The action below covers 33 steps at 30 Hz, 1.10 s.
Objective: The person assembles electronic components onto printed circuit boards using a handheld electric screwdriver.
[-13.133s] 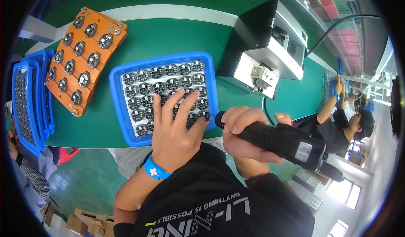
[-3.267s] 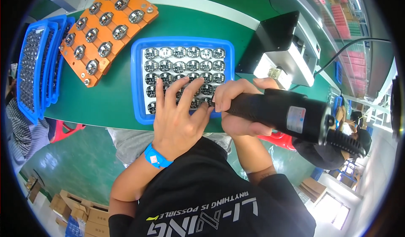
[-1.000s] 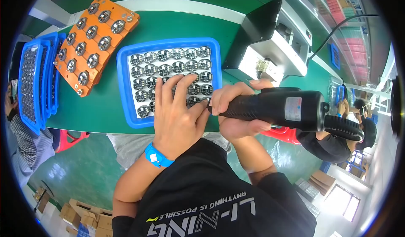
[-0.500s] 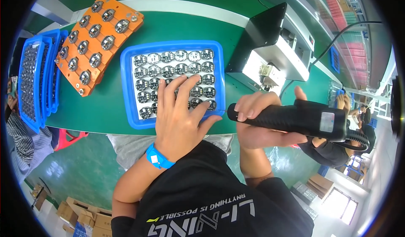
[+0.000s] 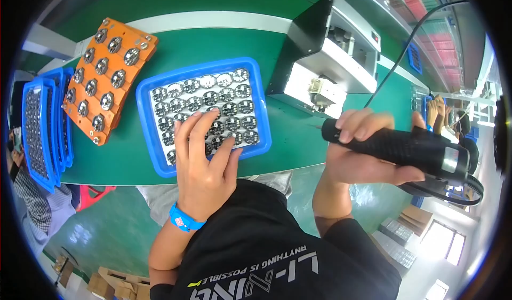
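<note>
My right hand (image 5: 349, 161) is wrapped around a black electric screwdriver (image 5: 392, 146), held nearly level above the table's front edge. Its thin bit points left, toward the blue tray (image 5: 146, 121), and is apart from everything. In that tray, rows of small round circuit boards (image 5: 211, 98) lie on a white insert. Over the tray's near part, my left hand (image 5: 200, 164) has its fingers spread, the fingertips resting on or just above the boards. Some near boards are hidden under it. A blue band (image 5: 185, 220) circles my left wrist.
An orange fixture (image 5: 102, 98) holding several similar boards lies left of the tray. Farther left are nested blue trays (image 5: 65, 124) of parts. A black-and-white machine (image 5: 352, 68) stands back right, a black cable (image 5: 397, 60) hanging beside it. Other people work at both sides.
My right hand has drawn the screwdriver rightward, away from the tray. My left hand has shifted left over the boards, its thumb closer to the fingers. The whole view has turned slightly.
</note>
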Motion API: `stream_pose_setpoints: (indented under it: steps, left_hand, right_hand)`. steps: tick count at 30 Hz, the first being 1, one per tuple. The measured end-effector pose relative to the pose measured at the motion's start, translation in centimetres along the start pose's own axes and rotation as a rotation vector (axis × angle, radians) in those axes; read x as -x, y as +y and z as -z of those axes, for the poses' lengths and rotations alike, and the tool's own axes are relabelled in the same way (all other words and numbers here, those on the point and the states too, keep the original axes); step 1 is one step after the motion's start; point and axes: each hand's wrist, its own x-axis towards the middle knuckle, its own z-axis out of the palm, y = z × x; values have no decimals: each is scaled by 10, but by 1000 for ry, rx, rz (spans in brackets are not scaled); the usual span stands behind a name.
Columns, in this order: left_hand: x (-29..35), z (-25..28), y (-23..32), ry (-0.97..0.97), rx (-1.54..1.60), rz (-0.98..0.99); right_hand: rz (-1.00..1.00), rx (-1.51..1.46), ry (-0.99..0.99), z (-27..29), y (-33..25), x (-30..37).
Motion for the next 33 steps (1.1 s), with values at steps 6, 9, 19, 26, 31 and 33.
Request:
stream_pose_setpoints:
  steps: [6,9,19,26,31,33]
  left_hand:
    - [-3,-2,7,-74,8,-33]
    - [1,-3,3,-56,-6,-26]
    - [6,10,-5,-58,-21,1]
    - [3,14,-10,-133,7,25]
    - [1,15,-9,-171,-12,19]
    - [-1,16,-10,-180,-29,3]
  right_hand:
    - [113,86,126,7,-7,-34]
    - [89,87,25,4,0,-39]
    - [-94,196,-2,2,19,-37]
    - [-313,-52,-69,-10,18,5]
    - [-280,-187,-215,-37,29,48]
    - [-349,-178,-213,-44,31,55]
